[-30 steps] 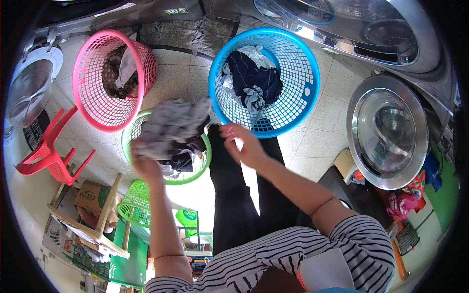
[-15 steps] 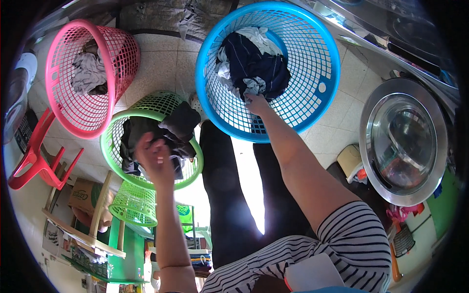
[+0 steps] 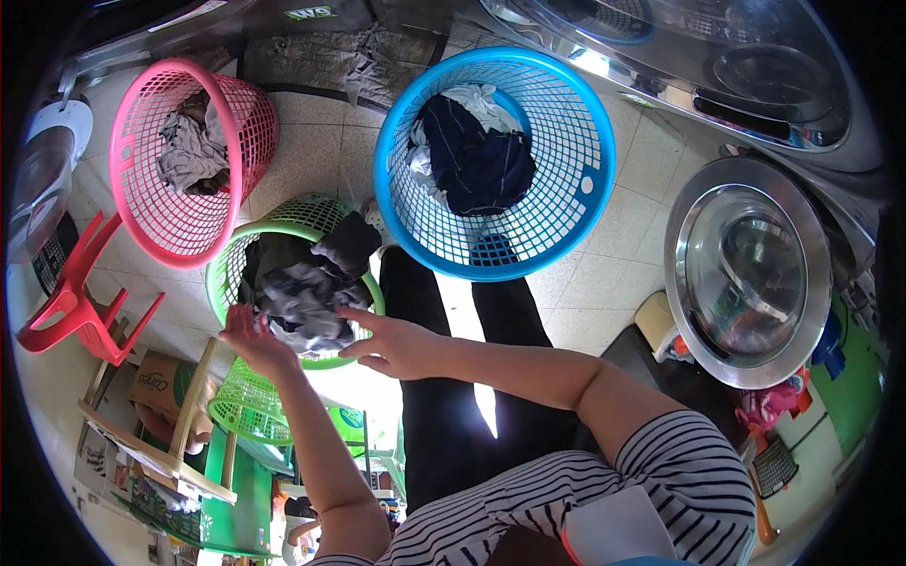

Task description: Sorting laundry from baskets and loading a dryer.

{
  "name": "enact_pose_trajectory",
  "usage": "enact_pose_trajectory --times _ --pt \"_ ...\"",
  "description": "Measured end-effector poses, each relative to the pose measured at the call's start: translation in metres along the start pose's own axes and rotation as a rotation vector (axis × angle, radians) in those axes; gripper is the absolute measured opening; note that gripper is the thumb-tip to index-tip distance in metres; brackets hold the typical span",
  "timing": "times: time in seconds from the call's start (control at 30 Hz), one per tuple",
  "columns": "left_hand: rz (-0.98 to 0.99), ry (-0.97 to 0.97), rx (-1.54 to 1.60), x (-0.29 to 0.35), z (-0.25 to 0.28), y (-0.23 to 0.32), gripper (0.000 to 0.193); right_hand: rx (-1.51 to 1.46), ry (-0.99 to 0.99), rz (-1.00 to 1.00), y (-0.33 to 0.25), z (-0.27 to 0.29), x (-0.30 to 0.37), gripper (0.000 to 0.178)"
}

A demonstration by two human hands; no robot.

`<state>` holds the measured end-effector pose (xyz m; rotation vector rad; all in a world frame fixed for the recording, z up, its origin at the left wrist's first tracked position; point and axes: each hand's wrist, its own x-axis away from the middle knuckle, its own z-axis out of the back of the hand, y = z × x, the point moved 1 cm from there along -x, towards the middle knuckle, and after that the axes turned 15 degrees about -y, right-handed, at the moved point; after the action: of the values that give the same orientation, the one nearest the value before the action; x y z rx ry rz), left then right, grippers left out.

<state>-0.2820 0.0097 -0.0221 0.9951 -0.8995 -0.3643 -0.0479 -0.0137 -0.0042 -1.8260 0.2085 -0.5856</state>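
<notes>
A crumpled grey patterned garment [image 3: 307, 304] is over the mouth of the green basket [image 3: 217, 269], on top of dark clothes [image 3: 349, 243]. At its near left side is my left hand [image 3: 260, 341], open, palm up with fingers spread. My right hand [image 3: 396, 347] reaches in from the right, open, its fingers stretched toward the garment's right edge. Whether its fingertips touch the cloth I cannot tell. The blue basket [image 3: 590, 203] holds a navy pinstriped garment [image 3: 477, 160] and white cloth [image 3: 486, 99].
A pink basket [image 3: 123, 179] with grey clothes stands at the far left, beside a red plastic chair [image 3: 71, 307]. A smaller green basket [image 3: 250, 406] is nearer me. An open round machine door [image 3: 675, 274] juts in at right, below steel machines [image 3: 774, 85].
My right hand has left the blue basket and swung left to the green one. The grey cloth it gripped is gone from the blue basket; a grey garment now shows over the green basket.
</notes>
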Motion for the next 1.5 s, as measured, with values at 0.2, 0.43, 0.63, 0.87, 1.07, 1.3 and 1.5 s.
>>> enact_pose_trajectory --times 0.2,0.43,0.63,0.87,1.07,1.3,1.5 --pt "-0.233 -0.448 -1.165 -0.026 0.018 -0.063 0.037 0.477 0.837 -0.258 0.150 0.098 0.032 0.024" --pt "0.397 -0.680 -1.589 -0.060 -0.017 -0.216 0.081 0.312 0.494 -1.295 0.291 0.171 0.073 0.066" --pt "0.416 -0.723 -1.643 -0.065 -0.072 -0.195 0.059 0.565 0.626 -0.978 0.358 0.159 0.122 0.016" --pt "0.303 -0.727 -0.400 0.045 -0.050 -0.128 0.029 0.390 0.570 -0.235 0.096 0.034 0.102 0.016" --pt "0.968 -0.767 0.342 0.106 -0.107 -0.147 0.048 0.296 0.307 -0.098 -0.033 -0.015 0.110 0.026" --pt "0.484 -0.694 0.212 0.120 -0.113 -0.098 0.029 0.223 0.805 -0.385 -0.024 0.011 0.163 0.022" --pt "0.705 -0.469 0.686 0.140 -0.100 -0.064 0.018 0.092 0.898 -0.455 -0.003 0.014 0.199 0.022"
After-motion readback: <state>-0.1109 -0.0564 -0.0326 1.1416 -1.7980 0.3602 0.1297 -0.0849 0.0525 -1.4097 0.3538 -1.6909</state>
